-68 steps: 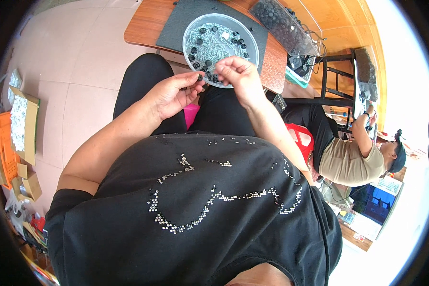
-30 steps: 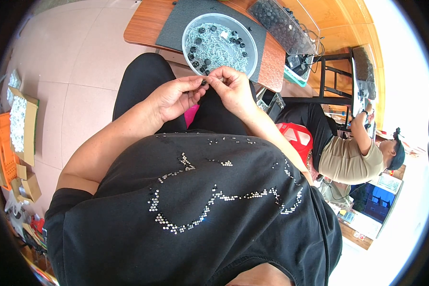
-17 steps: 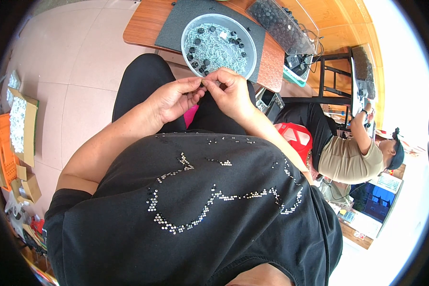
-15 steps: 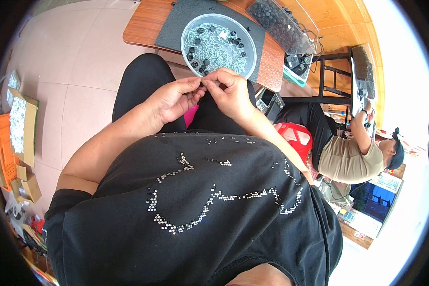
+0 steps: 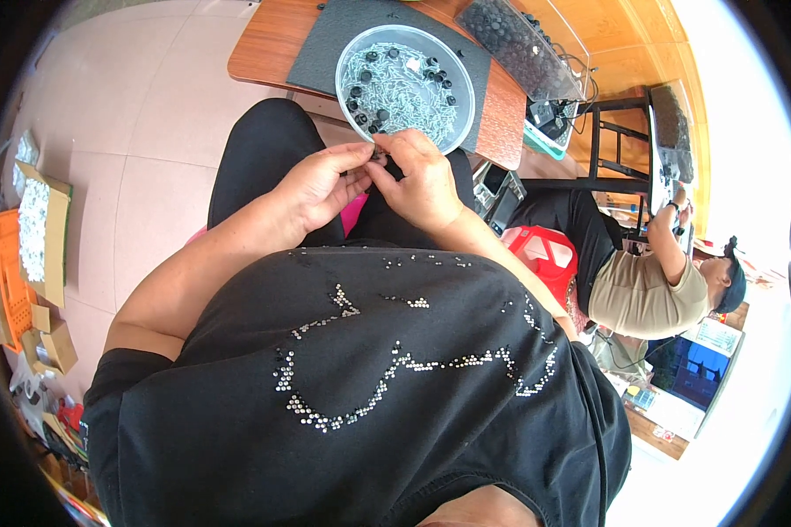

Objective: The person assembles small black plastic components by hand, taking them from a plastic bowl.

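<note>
On the left, on pinkish floor tiles (image 5: 180,114) — an orange crate (image 5: 5,277) beside a cardboard box (image 5: 57,250) of white pieces (image 5: 33,228); on the right — a co-worker (image 5: 646,294) in a dark cap (image 5: 734,281), near a screen (image 5: 688,373).

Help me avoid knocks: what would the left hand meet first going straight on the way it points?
The left hand would likely meet the right hand first, close ahead; whether they touch is unclear.

Floor (image 5: 167,114): pale pinkish tile, thin joints, running along the left. Brown wood-grain table (image 5: 268,44) up front, rounded corners. Orange-yellow wood panelling (image 5: 633,26) at upper right. Black-framed bench (image 5: 580,185) at right, wooden desk (image 5: 643,430) lower right. Right edge blown out white; wall or window, can't tell.
</note>
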`<state>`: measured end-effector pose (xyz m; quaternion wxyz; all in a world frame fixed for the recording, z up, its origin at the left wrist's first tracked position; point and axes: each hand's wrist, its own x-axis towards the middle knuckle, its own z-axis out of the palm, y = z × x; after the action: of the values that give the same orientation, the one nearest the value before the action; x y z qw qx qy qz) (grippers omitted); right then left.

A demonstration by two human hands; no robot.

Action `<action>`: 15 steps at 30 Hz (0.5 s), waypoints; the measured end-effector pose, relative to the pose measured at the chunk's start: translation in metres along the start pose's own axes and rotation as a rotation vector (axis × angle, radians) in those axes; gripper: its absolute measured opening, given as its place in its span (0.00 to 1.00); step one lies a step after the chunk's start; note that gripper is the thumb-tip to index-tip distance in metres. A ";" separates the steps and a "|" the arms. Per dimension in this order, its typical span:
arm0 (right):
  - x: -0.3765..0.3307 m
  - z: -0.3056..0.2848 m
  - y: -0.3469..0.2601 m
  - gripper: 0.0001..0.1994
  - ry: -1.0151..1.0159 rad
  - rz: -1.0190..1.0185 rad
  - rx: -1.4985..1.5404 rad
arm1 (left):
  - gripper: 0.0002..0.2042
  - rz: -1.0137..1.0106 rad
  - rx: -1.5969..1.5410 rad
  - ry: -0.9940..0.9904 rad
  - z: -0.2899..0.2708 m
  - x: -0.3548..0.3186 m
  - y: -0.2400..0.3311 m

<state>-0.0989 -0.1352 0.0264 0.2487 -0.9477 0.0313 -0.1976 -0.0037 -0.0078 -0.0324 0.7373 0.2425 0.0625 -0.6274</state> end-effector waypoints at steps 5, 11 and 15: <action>-0.003 0.006 0.012 0.12 0.005 -0.002 -0.002 | 0.10 -0.046 -0.022 0.111 0.010 -0.004 0.003; -0.007 0.004 0.007 0.10 0.018 0.342 0.241 | 0.12 -0.024 0.203 0.165 -0.006 0.003 0.009; -0.014 0.008 0.020 0.10 0.084 0.428 0.451 | 0.13 0.000 0.319 0.163 0.004 -0.003 0.012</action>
<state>-0.1082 -0.1467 0.0049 0.4869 -0.8317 0.1957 -0.1815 0.0063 -0.0056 -0.0239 0.6819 0.4065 0.0218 -0.6076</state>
